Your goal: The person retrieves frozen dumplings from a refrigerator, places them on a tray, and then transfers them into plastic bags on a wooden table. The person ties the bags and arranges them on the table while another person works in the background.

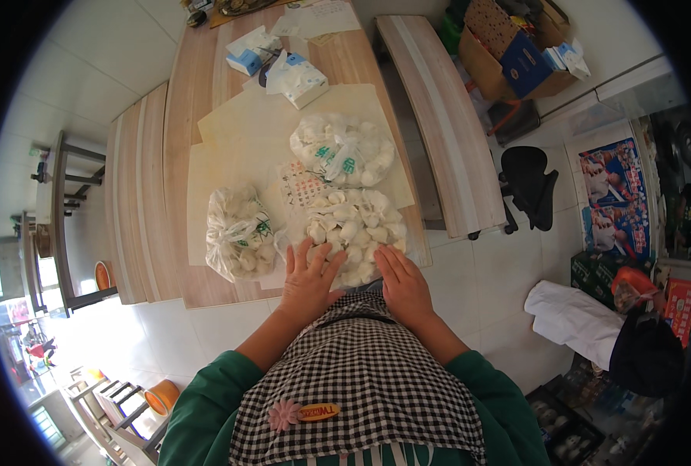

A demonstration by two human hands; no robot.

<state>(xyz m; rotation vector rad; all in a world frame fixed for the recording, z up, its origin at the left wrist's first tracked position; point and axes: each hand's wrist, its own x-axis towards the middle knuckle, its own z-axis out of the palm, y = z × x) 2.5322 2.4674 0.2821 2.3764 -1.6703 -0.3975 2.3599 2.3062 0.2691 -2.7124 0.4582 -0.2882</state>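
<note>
A clear plastic bag full of pale, wrapped dumplings [354, 218] lies flat near the table's front edge, close against my apron. My left hand [309, 276] rests on its near left part with the fingers spread. On the near right side my right hand [405, 284] lies flat, fingers extended and close together. Neither hand grips the bag. Farther back sits a knotted bag of dumplings [374, 145] with green printing. Another knotted bag [238, 236] stands to the left, apart from my left hand. Red writing shows on plastic [302, 185] between the bags.
Pale paper sheets [235, 145] cover part of the wooden table [174, 233]. Two tissue packs [302, 81] [252, 52] lie farther back, a dark-handled tool between them. Wooden benches [444, 128] [136, 204] flank the table. A cardboard box [491, 58] is at the back right.
</note>
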